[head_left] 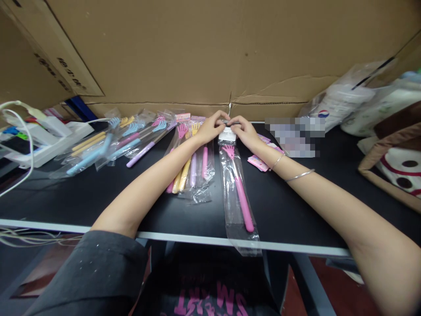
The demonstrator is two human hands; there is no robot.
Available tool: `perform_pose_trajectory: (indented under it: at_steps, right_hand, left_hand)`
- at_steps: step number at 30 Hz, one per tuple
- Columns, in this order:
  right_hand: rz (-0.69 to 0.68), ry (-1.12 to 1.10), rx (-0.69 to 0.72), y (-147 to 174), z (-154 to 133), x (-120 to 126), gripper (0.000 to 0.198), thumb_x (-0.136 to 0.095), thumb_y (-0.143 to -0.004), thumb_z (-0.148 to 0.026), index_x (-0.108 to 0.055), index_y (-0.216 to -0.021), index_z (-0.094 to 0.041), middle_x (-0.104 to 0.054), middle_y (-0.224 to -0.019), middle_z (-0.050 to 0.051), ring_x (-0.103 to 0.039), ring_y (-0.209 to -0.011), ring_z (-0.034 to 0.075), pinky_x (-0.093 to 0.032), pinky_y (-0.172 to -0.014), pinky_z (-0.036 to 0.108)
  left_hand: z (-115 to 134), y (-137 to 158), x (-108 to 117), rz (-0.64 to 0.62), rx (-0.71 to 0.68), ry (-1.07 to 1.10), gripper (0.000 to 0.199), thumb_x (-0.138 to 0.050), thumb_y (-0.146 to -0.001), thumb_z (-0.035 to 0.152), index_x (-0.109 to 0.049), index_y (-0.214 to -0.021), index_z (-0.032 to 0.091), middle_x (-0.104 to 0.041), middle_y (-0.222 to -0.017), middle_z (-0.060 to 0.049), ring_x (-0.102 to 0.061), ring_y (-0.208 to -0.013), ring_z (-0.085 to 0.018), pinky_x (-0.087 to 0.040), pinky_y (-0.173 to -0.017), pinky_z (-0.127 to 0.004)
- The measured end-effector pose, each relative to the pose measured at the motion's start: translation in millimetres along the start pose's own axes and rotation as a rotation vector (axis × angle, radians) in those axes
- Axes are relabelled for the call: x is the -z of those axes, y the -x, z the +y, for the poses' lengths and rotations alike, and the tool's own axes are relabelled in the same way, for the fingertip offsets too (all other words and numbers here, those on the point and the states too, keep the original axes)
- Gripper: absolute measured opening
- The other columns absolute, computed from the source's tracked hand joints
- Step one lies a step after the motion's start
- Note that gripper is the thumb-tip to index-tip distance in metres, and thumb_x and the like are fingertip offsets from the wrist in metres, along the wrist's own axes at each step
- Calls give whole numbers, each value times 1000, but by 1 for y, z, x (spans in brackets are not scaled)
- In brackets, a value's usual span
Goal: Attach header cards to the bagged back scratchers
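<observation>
A pink back scratcher with a hand-shaped head lies in a clear plastic bag, whose lower end hangs over the table's front edge. At the bag's top is a white printed header card. My left hand pinches the card's upper left side. Meeting it from the other side, my right hand has its fingers closed on the upper right. The fingertips nearly touch and partly hide the card's top. Beside my left forearm lie several bagged back scratchers; pink cards rest below my right wrist.
More bagged back scratchers lie to the left, near a white power strip with plugs and cables. A cardboard wall closes the back. On the right stand a bagged Pepsi cup and a brown-handled bag.
</observation>
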State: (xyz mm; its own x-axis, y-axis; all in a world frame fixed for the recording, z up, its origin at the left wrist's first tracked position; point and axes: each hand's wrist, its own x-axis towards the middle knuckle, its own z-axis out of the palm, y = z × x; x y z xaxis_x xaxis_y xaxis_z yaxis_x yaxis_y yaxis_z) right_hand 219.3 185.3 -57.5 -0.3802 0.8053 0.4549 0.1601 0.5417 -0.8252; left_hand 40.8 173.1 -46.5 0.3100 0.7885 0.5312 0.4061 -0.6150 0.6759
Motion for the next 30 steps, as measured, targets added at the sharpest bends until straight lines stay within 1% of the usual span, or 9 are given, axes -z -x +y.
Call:
perform_pose_trajectory:
  at_steps: [3, 7, 11, 14, 17, 20, 23, 26, 30]
  right_hand:
    - [-15, -7, -5, 0, -1, 0, 11, -61, -80, -25, -53, -87, -24, -53, -64, -4, -43, -52, 11, -36, -53, 25]
    - [-13, -10, -4, 0, -2, -1, 13, -58, -76, -17, -53, -86, -23, -54, -63, -4, -43, -52, 11, -35, -53, 24]
    - [-20, 12, 2, 0, 0, -1, 15, -57, -75, -16, -53, -87, -24, -56, -67, -3, -43, -53, 11, -36, -54, 25]
    - [-11, -5, 5, 0, 1, -2, 12, -55, -78, -17, -54, -88, -23, -59, -74, -1, -47, -56, 13, -40, -58, 28]
    - [4, 0, 22, -1, 2, -1, 12, -53, -80, -17, -55, -90, -23, -60, -78, 0, -51, -61, 14, -42, -61, 29]
    - [11, 21, 34, -1, 5, 0, 19, -53, -78, -15, -55, -95, -24, -57, -73, -2, -49, -61, 14, -42, -60, 27]
    - [-2, 7, 40, -2, 8, 2, 27, -53, -75, -12, -54, -99, -24, -51, -67, -4, -45, -56, 12, -38, -56, 25]
    - [-29, 1, 42, -2, 8, 3, 30, -53, -73, -10, -51, -100, -24, -46, -64, -6, -43, -54, 11, -35, -54, 24]
    - [-46, -8, 43, -1, 5, 2, 34, -52, -72, -8, -48, -101, -25, -45, -63, -6, -44, -55, 12, -35, -54, 24]
  left_hand:
    - [-1, 0, 0, 1, -4, 18, 28, -49, -78, 9, -55, -102, 20, -65, -93, 0, -56, -74, -11, -43, -71, -25]
    - [-3, 1, -1, 1, -11, 27, 27, -52, -76, 11, -56, -101, 20, -65, -90, 0, -53, -68, -10, -42, -66, -24]
    - [-5, 0, 0, -36, -11, 58, 24, -52, -79, 14, -55, -101, 22, -65, -88, 0, -50, -64, -9, -42, -64, -24]
    - [-4, 0, 0, -42, -10, 80, 20, -54, -80, 15, -53, -98, 22, -63, -85, 1, -51, -66, -10, -42, -67, -26]
    - [0, 1, 0, -60, 5, 105, 21, -53, -78, 12, -51, -96, 22, -57, -75, 3, -50, -65, -11, -41, -67, -26]
    - [5, 3, 1, -88, 29, 125, 26, -49, -76, 7, -49, -97, 22, -50, -64, 5, -45, -59, -10, -38, -64, -25]
    - [9, 5, 0, -87, 40, 139, 29, -48, -73, 4, -48, -97, 21, -45, -60, 7, -41, -55, -9, -35, -61, -23]
    - [10, 5, -1, -80, 25, 166, 31, -47, -71, 3, -47, -96, 21, -45, -60, 8, -41, -55, -9, -33, -60, -22]
    - [8, 4, -2, -78, -8, 173, 31, -47, -70, 3, -47, -96, 20, -47, -63, 7, -43, -57, -8, -33, -61, -21]
